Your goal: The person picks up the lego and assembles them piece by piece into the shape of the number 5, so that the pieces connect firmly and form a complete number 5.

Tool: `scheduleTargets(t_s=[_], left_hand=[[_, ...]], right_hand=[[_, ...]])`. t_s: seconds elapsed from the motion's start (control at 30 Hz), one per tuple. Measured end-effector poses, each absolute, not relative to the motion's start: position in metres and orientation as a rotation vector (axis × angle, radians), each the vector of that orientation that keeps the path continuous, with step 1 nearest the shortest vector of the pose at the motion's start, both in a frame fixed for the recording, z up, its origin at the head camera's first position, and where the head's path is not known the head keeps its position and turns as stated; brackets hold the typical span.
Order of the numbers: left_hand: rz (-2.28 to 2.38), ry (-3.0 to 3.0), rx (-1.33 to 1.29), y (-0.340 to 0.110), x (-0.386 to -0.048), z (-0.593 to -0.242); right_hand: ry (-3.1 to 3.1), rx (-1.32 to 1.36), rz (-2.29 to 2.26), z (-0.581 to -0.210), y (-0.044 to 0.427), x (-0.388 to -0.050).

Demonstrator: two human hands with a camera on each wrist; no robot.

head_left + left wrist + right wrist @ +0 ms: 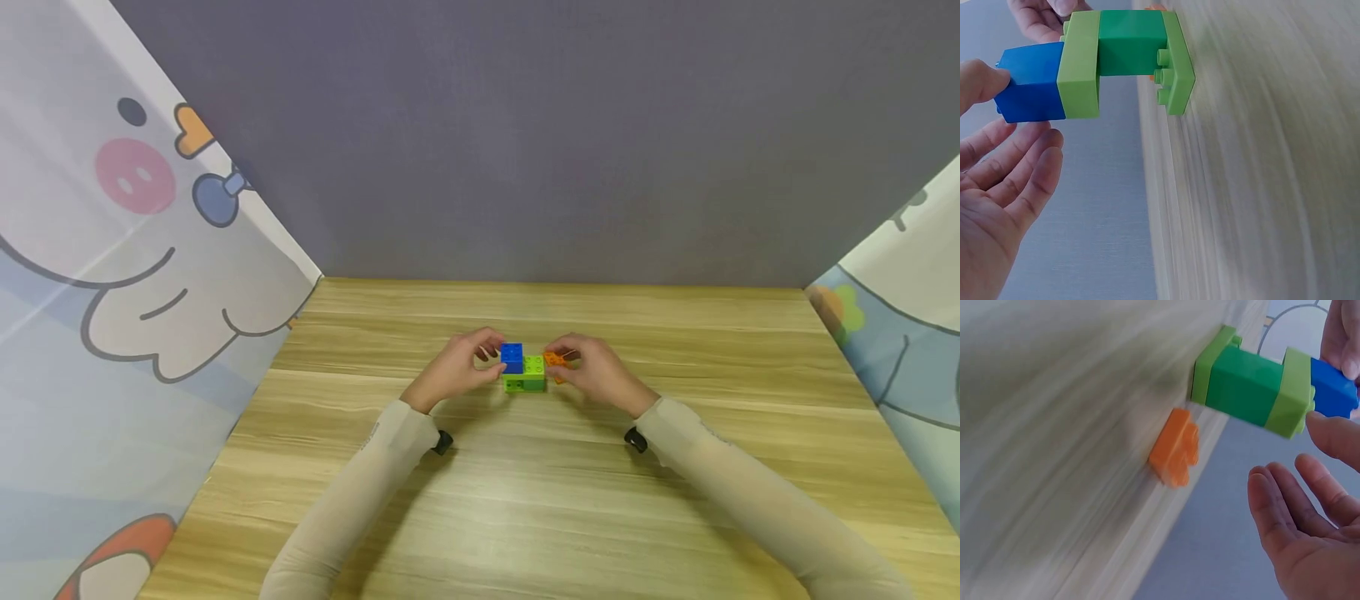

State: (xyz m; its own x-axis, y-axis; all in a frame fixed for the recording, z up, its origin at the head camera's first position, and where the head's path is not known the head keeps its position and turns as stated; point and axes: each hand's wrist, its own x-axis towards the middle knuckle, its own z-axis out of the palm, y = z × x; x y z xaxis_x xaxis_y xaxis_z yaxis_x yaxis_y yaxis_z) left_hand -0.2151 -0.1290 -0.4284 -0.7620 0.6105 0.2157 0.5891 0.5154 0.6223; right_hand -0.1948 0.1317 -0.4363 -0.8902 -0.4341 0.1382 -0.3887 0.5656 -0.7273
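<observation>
A small stack of toy building bricks stands on the table. A lime-green brick forms its base, a dark green brick comes above, then another lime-green brick. On top, to the left, is a blue brick, which my left hand pinches between thumb and fingers. To the stack's right an orange brick lies apart on the table, studs up. Over it hovers my right hand, fingers spread and holding nothing; its thumb is near the upper lime-green brick's studs.
The wood-grain table meets a grey upright panel at the back. Side panels with cartoon prints stand at the left and right.
</observation>
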Motion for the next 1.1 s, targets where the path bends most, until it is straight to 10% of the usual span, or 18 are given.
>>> scheduleTargets(t_s=[1.1], left_hand=[[1.129, 2.694, 1.120, -0.127, -0.214, -0.426]], right_hand=[[2.798, -0.496, -0.974, -0.460, 0.138, -0.203]])
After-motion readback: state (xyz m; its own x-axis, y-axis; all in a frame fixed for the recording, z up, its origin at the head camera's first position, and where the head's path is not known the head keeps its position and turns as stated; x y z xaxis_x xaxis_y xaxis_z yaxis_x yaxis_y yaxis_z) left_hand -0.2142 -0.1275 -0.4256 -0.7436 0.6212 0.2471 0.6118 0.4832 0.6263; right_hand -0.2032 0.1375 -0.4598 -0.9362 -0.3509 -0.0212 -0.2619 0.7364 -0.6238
